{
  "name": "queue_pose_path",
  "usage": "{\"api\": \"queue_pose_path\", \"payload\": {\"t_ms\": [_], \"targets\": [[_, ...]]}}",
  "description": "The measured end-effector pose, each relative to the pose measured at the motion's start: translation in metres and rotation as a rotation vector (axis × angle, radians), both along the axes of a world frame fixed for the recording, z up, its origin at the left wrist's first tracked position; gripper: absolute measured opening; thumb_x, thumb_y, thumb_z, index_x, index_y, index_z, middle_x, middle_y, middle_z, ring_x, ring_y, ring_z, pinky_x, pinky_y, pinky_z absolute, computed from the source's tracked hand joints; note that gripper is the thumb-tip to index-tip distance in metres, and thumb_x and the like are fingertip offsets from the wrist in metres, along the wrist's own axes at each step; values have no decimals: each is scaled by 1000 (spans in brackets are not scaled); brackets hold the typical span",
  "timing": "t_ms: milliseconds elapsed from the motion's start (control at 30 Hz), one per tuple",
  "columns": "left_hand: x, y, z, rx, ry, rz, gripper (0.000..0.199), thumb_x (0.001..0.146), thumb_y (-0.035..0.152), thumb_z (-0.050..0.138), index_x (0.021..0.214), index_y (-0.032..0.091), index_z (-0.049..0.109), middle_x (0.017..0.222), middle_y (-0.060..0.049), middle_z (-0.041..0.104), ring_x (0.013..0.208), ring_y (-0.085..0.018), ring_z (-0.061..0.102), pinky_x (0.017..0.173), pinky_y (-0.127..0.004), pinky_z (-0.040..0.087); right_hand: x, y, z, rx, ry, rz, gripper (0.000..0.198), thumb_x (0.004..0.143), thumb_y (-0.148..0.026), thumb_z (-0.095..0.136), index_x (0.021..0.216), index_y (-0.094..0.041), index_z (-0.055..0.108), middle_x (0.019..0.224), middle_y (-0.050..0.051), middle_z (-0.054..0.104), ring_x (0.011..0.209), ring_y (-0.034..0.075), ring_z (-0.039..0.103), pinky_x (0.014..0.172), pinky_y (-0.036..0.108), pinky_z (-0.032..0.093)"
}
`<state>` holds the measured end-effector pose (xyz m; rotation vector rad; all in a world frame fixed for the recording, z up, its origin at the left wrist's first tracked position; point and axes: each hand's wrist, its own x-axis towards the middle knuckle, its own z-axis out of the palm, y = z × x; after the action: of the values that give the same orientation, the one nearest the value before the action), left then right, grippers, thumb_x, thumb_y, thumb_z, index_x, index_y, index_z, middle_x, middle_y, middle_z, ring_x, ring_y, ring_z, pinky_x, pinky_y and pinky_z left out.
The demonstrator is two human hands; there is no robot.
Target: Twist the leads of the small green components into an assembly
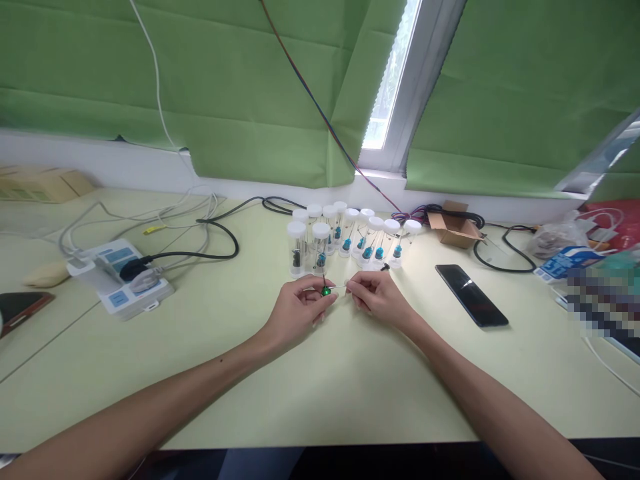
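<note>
Just below the middle of the frame, I am pinching the green piece (326, 291) in my left hand (303, 305) and the right end of the rod (339, 287) in my right hand (379, 297), its length running nearly level between them.

Forearms (195, 387) bare, sm. round spot (221, 361) on L.

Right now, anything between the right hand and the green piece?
Nothing visible blocks it; only a thin rod spans the gap between the green piece and the right hand. Capped vials stand beyond.
</note>
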<state>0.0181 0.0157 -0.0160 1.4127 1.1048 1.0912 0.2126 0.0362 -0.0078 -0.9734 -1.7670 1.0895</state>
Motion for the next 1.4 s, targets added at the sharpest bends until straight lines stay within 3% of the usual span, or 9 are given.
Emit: {"api": "queue_pose_path", "payload": {"t_ms": [300,467,633,733,867,933,1167,1400], "targets": [[2,-2,1,52,47,10,25,74,38,74,87,18,69,57,4,51,43,-9,50,43,-22,42,2,2,1,-496,222,100,30,76,-43,72,69,-15,62,44,-9,42,31,3,26,32,20,15],[1,-1,-2,31,36,-1,26,75,41,73,86,18,67,52,4,51,43,-11,50,41,-22,41,2,3,1,-537,232,90,33,74,-45,74,69,-15,62,44,-9,42,30,2,26,31,18,14],[1,-1,2,1,-1,3,25,76,41,73,84,18,66,49,4,50,44,-10,48,43,-22,39,-1,4,-1,-349,171,52,38,86,-52,58,74,-16,62,44,-7,45,31,5,32,33,20,20],[0,0,5,-21,-30,3,24,77,39,74,82,17,66,49,4,50,43,-9,47,44,-22,39,0,4,-3,-131,99,-4,33,92,-48,51,85,-18,63,54,-4,53,37,7,40,37,22,29],[-1,-1,8,-42,-44,11,23,77,38,74,83,17,65,50,4,50,44,-8,46,44,-22,39,4,4,-3,244,-118,-85,18,90,-35,57,99,-22,66,71,1,62,57,13,54,55,26,44],[-1,-1,8,-42,-47,14,23,77,37,74,83,17,65,51,4,49,44,-8,46,44,-22,39,5,4,-3,357,-176,-85,16,89,-31,60,101,-23,67,79,3,65,67,15,58,59,28,46],[0,-1,9,-42,-40,3,22,78,37,73,83,17,64,51,4,50,44,-8,46,45,-21,39,6,7,-6,518,-222,-89,14,92,-28,59,90,-21,71,77,4,68,64,15,58,59,27,46],[-1,0,5,-39,-23,4,23,78,37,73,83,17,64,50,5,49,44,-9,47,43,-21,38,7,10,-9,569,-189,-72,14,90,-28,62,85,-18,72,75,4,71,61,13,58,56,25,46]]}}
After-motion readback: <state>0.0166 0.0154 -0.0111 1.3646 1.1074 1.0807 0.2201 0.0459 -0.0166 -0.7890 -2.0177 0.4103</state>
